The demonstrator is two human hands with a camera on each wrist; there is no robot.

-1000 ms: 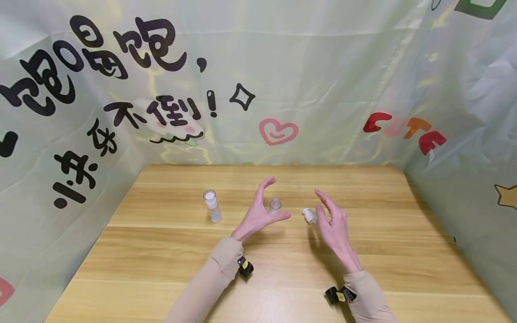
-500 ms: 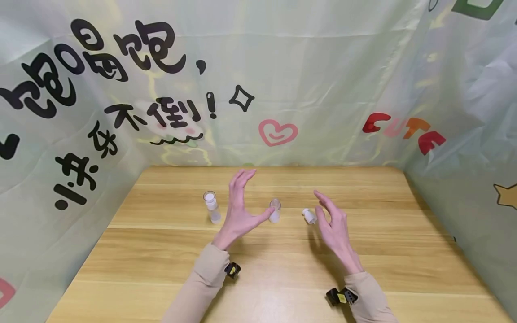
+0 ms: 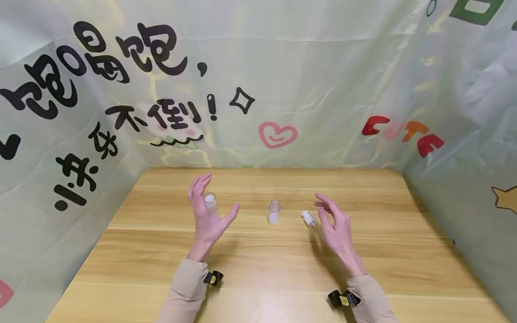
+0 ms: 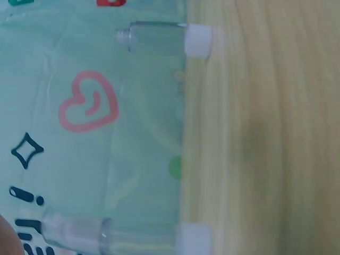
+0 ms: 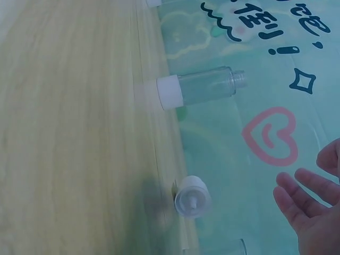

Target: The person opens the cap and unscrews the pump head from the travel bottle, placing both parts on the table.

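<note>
A small clear bottle with a white base (image 3: 274,212) stands uncapped at the table's middle; it also shows in the left wrist view (image 4: 159,38) and the right wrist view (image 5: 202,87). A white pump cap (image 3: 308,218) (image 5: 191,197) lies just right of it. Farther left stands a second clear bottle (image 3: 211,204) (image 4: 79,234). My left hand (image 3: 219,197) is spread around this second bottle, fingers behind it and thumb to its right; I cannot tell if it touches. My right hand (image 3: 323,206) hovers with straight fingers (image 5: 313,212) just right of the cap, holding nothing.
The wooden table (image 3: 282,269) is walled at the back and both sides by a pale green printed curtain (image 3: 323,89). Black and yellow wrist cameras (image 3: 213,278) (image 3: 341,298) sit under both beige sleeves.
My left hand has moved left from the middle bottle to the left bottle, staying spread. The middle bottle now stands alone. My right hand has barely moved.
</note>
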